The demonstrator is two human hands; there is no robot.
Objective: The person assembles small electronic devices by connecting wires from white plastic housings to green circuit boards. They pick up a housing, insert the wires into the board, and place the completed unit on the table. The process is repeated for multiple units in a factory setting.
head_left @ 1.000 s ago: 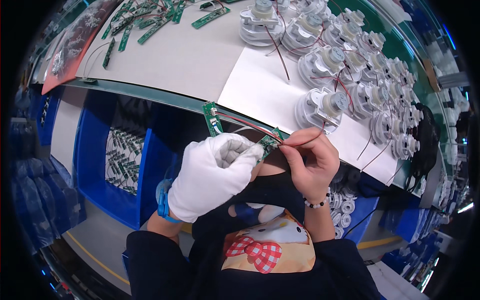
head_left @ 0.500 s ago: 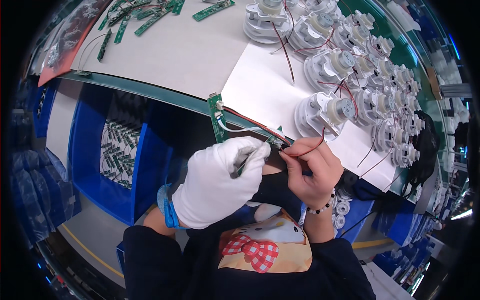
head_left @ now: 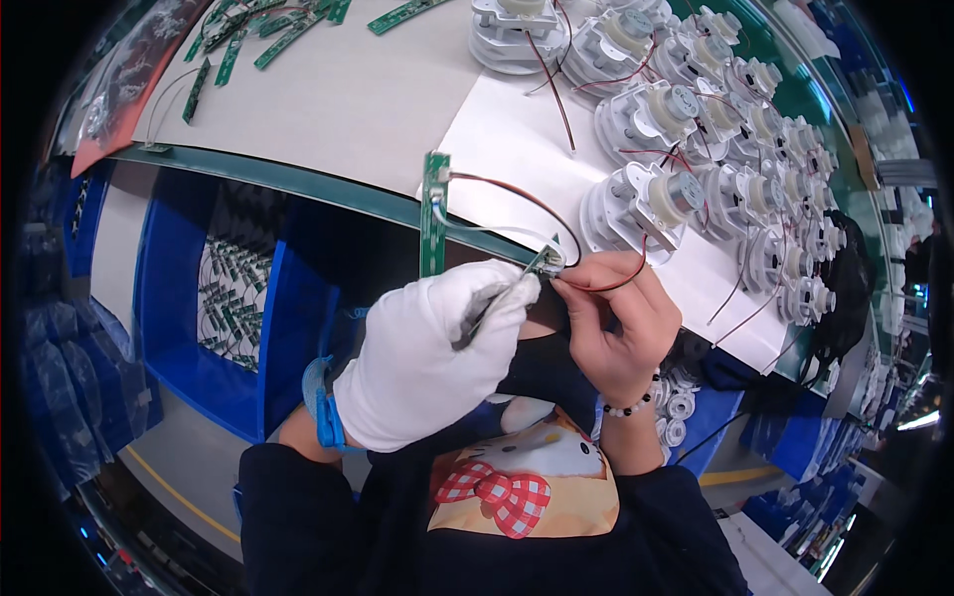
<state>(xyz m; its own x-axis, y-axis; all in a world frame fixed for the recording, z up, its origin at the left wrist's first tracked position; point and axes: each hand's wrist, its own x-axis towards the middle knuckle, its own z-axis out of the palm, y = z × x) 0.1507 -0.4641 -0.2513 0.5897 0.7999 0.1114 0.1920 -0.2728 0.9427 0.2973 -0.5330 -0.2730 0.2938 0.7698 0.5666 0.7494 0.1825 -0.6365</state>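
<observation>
Pinching one small green circuit board (head_left: 544, 261): white-gloved left hand (head_left: 437, 348). Bare right hand (head_left: 626, 323) pinches one thin reddish wire (head_left: 628, 279). One long green circuit board (head_left: 434, 214) nearby.

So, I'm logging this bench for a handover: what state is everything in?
Left hand: gloved, gripping small circuit board
Right hand: bare, pinching red wire
Small circuit board: tilted, partly covered
Long circuit board: upright, wires attached
Red wire: curved
Nearest motor unit: standing on white paper
Blue bin: open, loaded boards inside
Wrist strap: worn, left wrist
</observation>
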